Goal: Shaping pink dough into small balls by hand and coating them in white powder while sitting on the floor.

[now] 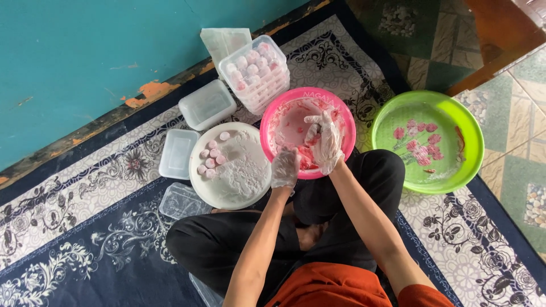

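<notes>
I sit cross-legged on a patterned rug, both hands in thin plastic gloves. My right hand [324, 139] reaches into the pink bowl [347, 122] and closes around a lump of pink dough [310, 135] smeared inside it. My left hand [284, 167] rests against the near rim of the pink bowl, fingers curled; whether it holds any dough I cannot tell. Just left of it stands a white plate [250, 190] covered with flour, with several small pink dough balls [210, 159] on its left side.
A green bowl [466, 128] with pink dough bits stands at the right. Behind the plate are a clear box of pink balls [256, 71], closed white containers [207, 105], lids [177, 153] and an empty clear tray [181, 200]. A teal wall runs along the left.
</notes>
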